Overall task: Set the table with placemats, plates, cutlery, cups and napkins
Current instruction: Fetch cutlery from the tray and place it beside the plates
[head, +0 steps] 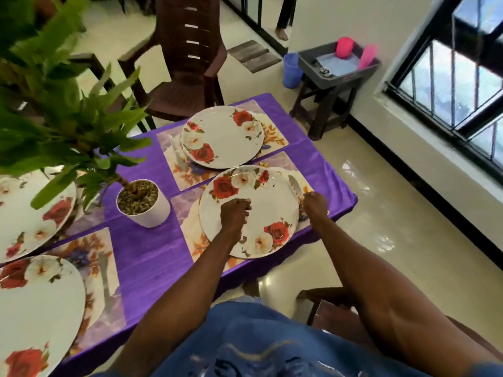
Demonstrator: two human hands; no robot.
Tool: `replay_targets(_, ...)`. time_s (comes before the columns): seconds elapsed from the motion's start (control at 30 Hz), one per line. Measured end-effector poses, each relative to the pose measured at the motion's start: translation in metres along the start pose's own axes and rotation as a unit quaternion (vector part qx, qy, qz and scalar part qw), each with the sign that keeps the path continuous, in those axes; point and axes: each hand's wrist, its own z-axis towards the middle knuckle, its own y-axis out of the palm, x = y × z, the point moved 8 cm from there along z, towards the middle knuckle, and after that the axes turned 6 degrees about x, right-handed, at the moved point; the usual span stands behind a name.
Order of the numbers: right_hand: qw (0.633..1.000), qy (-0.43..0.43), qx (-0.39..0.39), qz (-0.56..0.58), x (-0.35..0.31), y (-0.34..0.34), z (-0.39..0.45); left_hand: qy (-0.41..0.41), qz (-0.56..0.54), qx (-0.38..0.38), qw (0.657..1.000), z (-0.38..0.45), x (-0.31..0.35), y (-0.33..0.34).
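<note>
Purple cloth is covering the worktop (152,257), and you are standing at its near-right setting. Your left hand (235,213) is hovering over the plate (249,210), fingers curled — whether that grip is holding anything, you cannot tell. Just right of the plate, your right hand (314,204) is pinching the knife (296,186) by its handle — blade lying on the placemat (190,227), long axis pointing away from you along the rim.
</note>
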Motion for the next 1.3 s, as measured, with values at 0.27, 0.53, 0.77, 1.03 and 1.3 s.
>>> replay_targets(0.27,0.995,-0.035,0.007,-0.094,-0.002,0.012,0.041,-0.026,-0.001,-0.012,1.000,0.036,0.006,0.038)
replay_targets(0.53,0.981,-0.075,-0.028,-0.179,-0.013,0.031,0.057,-0.057,0.003,0.011,0.998,0.050,-0.001,0.038)
replay_targets(0.77,0.967,-0.126,-0.052,-0.216,-0.027,0.034,0.069,-0.058,-0.003,0.053,0.997,0.051,-0.001,0.042)
replay_targets(1.03,0.949,-0.181,-0.136,-0.221,-0.028,0.030,0.084,-0.060,-0.031,0.108,0.992,0.045,0.001,0.068)
replay_targets(1.3,0.943,-0.196,-0.170,-0.207,-0.028,0.031,0.095,-0.074,-0.042,0.131,0.988,0.028,-0.008,0.084)
